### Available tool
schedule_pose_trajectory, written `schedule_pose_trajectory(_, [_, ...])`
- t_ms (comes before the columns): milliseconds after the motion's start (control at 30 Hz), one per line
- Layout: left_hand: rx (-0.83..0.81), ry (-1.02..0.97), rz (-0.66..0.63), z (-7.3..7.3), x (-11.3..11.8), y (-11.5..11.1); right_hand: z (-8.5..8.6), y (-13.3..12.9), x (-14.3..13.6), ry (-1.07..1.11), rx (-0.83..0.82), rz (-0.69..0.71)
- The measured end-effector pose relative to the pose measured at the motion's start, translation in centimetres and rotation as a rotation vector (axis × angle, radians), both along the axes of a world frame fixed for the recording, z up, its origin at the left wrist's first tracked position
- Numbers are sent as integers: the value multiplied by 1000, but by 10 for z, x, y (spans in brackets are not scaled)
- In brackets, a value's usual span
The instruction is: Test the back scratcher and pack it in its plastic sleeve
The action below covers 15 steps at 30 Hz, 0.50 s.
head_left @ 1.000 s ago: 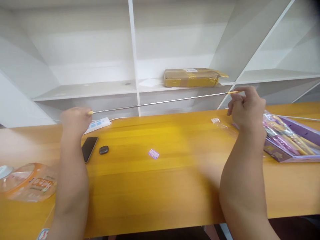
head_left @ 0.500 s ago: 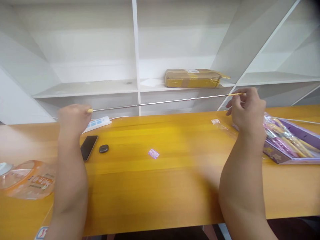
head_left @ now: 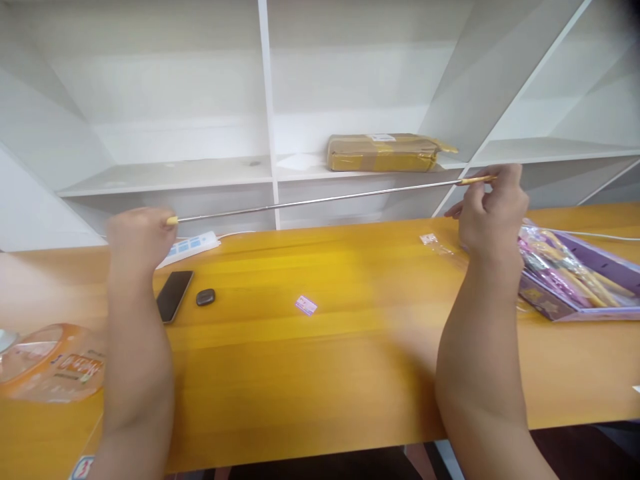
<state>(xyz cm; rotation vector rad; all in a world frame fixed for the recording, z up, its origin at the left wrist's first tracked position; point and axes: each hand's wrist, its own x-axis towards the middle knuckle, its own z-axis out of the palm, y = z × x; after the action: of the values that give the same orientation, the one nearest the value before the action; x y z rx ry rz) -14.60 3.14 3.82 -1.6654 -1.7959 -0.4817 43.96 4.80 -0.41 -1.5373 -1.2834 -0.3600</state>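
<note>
A thin silver telescopic rod (head_left: 320, 198) with yellow end pieces is stretched out between my two hands, above the back of the table. My left hand (head_left: 140, 235) is closed in a fist round its left end, and a short yellow tip shows past the fingers. At the other end, my right hand (head_left: 493, 207) pinches the longer yellow piece between thumb and fingers. The rod slopes slightly up to the right. Whatever lies inside the left fist is hidden.
On the wooden table (head_left: 300, 373) lie a phone (head_left: 175, 295), a small black case (head_left: 205, 297), a purple-white card (head_left: 306, 305) and a power strip (head_left: 193, 247). An orange-clear package (head_left: 65, 367) is at left, a purple box (head_left: 560, 308) of wrapped sticks at right. A cardboard box (head_left: 383, 153) sits on the shelf.
My hands are slightly farther apart, and the rod's right end has risen a little with my right hand. Both hands keep their hold. The camera view has shifted slightly.
</note>
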Motion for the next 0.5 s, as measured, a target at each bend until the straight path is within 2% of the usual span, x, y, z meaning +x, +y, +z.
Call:
schedule_pose_trajectory(233, [-5, -10, 2, 2, 5, -2, -4, 2, 4, -48, 114, 101])
schedule_pose_trajectory(500, [-51, 14, 25, -1, 4, 3, -2, 3, 3, 7, 62, 45])
